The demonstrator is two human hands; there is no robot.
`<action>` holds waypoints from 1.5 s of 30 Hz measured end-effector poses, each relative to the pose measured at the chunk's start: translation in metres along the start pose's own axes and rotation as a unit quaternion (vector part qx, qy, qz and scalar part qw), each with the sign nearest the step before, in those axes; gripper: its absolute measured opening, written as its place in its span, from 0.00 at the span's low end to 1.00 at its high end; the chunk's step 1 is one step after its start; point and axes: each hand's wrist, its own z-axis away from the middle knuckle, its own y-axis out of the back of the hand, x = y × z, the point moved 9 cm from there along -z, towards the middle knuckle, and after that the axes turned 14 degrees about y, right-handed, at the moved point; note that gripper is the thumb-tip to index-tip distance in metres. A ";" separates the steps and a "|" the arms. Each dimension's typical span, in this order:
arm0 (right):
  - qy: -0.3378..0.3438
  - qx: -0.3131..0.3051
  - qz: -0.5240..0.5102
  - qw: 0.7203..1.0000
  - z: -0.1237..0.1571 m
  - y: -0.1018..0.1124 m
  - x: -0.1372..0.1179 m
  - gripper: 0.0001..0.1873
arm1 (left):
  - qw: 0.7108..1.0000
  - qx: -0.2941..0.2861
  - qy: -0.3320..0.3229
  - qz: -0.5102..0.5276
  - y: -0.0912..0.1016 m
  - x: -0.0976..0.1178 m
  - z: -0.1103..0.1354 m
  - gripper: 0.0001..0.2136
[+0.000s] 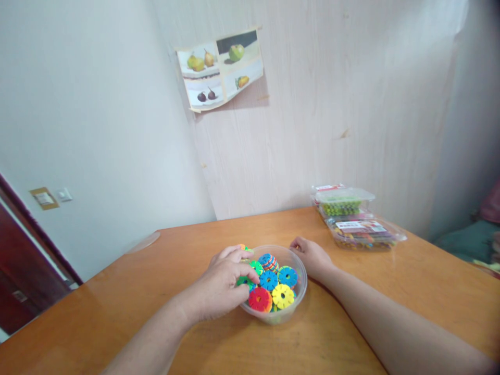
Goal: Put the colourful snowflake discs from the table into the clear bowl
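A clear plastic bowl (300,291) stands on the wooden table (125,291). It holds several colourful toothed discs (273,289) in red, yellow, blue and green. My left hand (222,284) reaches over the bowl's left rim, its fingers curled and pinched on a green disc (246,282). My right hand (312,256) rests against the bowl's right rim with the fingers curled around its outer wall.
Two clear lidded boxes (353,216) of small colourful pieces lie at the table's far right, near the wall. A fruit poster (221,67) hangs on the wall. A dark door (23,276) is at the left.
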 end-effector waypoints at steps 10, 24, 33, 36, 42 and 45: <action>-0.001 -0.005 -0.003 1.000 -0.001 0.001 -0.001 0.11 | 0.999 -0.041 -0.004 -0.032 0.005 0.008 0.000 0.19; -0.006 -0.015 -0.004 1.000 -0.001 -0.001 0.000 0.12 | 0.999 -0.045 -0.028 -0.008 0.006 0.013 -0.006 0.16; -0.006 -0.012 -0.001 1.000 -0.001 -0.001 -0.001 0.12 | 1.000 0.006 -0.017 -0.010 0.014 -0.003 0.001 0.17; -0.003 -0.011 0.000 1.000 -0.001 -0.001 -0.001 0.12 | 1.000 0.015 -0.005 -0.014 0.012 -0.012 0.000 0.14; -0.001 -0.007 0.000 1.000 -0.001 0.000 -0.001 0.12 | 0.999 0.023 -0.026 0.005 0.012 -0.009 0.004 0.11; -0.001 -0.008 -0.002 1.000 -0.001 0.000 0.000 0.12 | 0.999 0.041 -0.016 0.022 0.021 -0.010 0.005 0.11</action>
